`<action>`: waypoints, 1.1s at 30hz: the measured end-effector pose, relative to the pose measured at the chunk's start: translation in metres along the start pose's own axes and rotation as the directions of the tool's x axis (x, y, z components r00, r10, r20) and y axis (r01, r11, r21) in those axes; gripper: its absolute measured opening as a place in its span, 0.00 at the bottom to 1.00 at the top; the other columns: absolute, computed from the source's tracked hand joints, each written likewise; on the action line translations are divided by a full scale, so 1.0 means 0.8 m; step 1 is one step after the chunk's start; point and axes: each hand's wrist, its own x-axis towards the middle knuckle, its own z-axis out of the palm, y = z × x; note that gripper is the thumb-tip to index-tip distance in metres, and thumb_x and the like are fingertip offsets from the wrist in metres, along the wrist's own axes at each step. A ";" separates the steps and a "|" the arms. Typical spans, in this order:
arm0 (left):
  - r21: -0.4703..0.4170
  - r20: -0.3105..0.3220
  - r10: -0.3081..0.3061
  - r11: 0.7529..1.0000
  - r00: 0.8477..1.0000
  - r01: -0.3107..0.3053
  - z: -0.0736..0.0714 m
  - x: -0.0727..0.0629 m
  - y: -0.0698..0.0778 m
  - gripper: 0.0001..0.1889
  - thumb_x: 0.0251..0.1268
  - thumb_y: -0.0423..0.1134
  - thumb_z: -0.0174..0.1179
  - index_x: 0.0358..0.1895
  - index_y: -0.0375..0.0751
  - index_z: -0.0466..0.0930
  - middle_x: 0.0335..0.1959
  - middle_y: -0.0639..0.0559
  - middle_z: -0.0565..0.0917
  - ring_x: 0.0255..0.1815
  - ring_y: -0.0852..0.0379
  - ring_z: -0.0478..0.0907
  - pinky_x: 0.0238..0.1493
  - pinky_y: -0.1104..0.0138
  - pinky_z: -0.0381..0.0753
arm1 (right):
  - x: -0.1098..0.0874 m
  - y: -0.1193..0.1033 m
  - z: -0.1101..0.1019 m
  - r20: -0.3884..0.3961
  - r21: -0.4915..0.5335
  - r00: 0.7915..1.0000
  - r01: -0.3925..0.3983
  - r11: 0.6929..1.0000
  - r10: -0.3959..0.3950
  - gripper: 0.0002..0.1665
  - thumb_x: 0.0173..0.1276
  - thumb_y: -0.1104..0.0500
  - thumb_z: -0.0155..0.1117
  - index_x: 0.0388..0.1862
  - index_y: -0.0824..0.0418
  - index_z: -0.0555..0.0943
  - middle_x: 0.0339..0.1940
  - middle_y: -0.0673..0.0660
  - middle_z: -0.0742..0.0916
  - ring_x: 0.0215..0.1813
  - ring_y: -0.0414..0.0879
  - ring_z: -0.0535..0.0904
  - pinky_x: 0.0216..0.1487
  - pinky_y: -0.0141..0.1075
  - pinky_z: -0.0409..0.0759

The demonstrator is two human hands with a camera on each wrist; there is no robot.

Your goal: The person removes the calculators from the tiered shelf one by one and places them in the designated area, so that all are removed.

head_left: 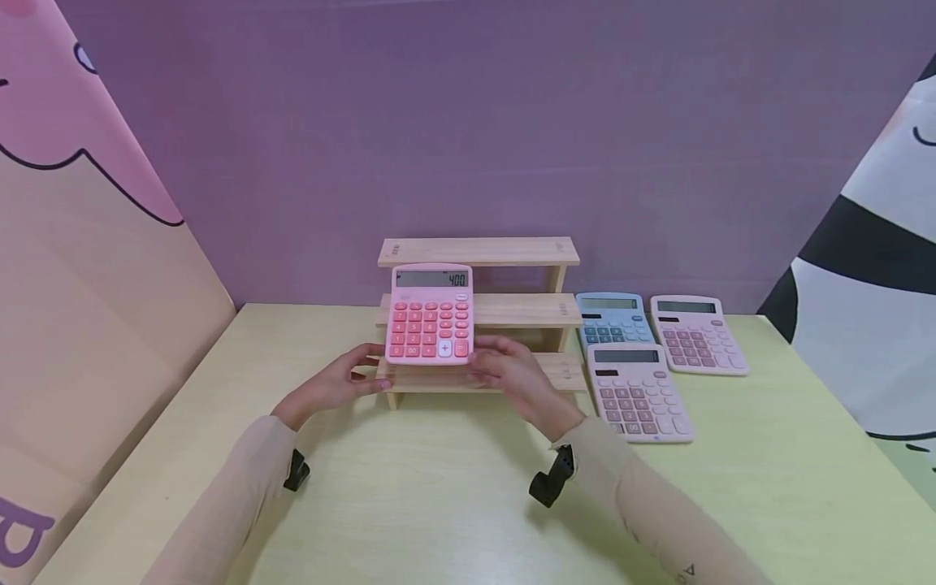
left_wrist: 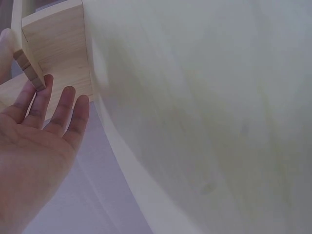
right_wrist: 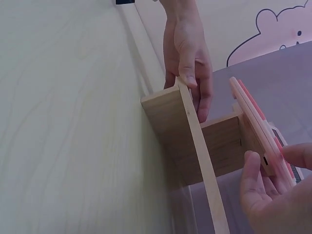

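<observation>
A pink calculator (head_left: pixel 430 292) with its display reading 400 stands tilted back in front of a three-step wooden rack (head_left: pixel 512 310). My right hand (head_left: pixel 515 375) pinches the calculator by its lower right corner, thumb over the keys and fingers behind, as the right wrist view shows. At the left end of the lowest shelf, my left hand (head_left: pixel 332 383) holds the board, thumb on one face and fingertips on the other. Those fingers touch the shelf's end in the left wrist view, where the calculator is out of sight.
Right of the rack lie a blue calculator (head_left: pixel 610 304) and two pale pink ones, one farther back (head_left: pixel 687 321) and one nearer (head_left: pixel 627 370). The nearer overlaps the blue one in the head view. A purple backdrop (head_left: pixel 483 122) rises behind the pale wooden table (head_left: pixel 409 504).
</observation>
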 end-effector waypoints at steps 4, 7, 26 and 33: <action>-0.001 0.000 0.001 1.000 1.000 -0.001 0.000 0.000 -0.001 0.38 0.53 0.52 0.64 0.65 0.42 0.58 0.66 0.45 0.63 0.67 0.43 0.60 0.65 0.52 0.66 | 0.001 0.001 0.004 0.001 0.074 1.000 -0.019 0.997 0.019 0.26 0.64 0.72 0.51 0.62 0.71 0.64 0.40 0.54 0.80 0.41 0.43 0.80 0.51 0.35 0.80; -0.001 -0.001 -0.002 1.000 1.000 0.002 0.000 -0.001 -0.001 0.38 0.53 0.51 0.64 0.65 0.42 0.58 0.66 0.45 0.63 0.67 0.43 0.60 0.65 0.52 0.66 | 0.001 0.000 0.006 0.004 0.115 1.000 -0.026 0.993 0.025 0.27 0.64 0.72 0.51 0.63 0.70 0.63 0.42 0.55 0.80 0.40 0.43 0.80 0.50 0.33 0.80; 0.006 0.003 0.002 1.000 1.000 -0.003 0.000 0.000 0.001 0.39 0.53 0.52 0.64 0.66 0.42 0.58 0.66 0.45 0.63 0.67 0.43 0.60 0.65 0.52 0.67 | 0.000 -0.001 0.006 0.046 0.241 0.999 -0.031 0.970 0.021 0.27 0.64 0.74 0.49 0.63 0.72 0.61 0.41 0.55 0.82 0.40 0.41 0.81 0.51 0.32 0.80; -0.011 0.008 0.020 1.000 1.000 -0.020 -0.001 -0.001 0.000 0.37 0.54 0.50 0.63 0.66 0.41 0.58 0.66 0.45 0.63 0.67 0.43 0.60 0.65 0.52 0.66 | -0.003 -0.003 0.004 0.052 0.242 0.998 -0.044 0.969 0.032 0.27 0.64 0.75 0.48 0.63 0.72 0.61 0.42 0.55 0.80 0.41 0.42 0.80 0.51 0.32 0.79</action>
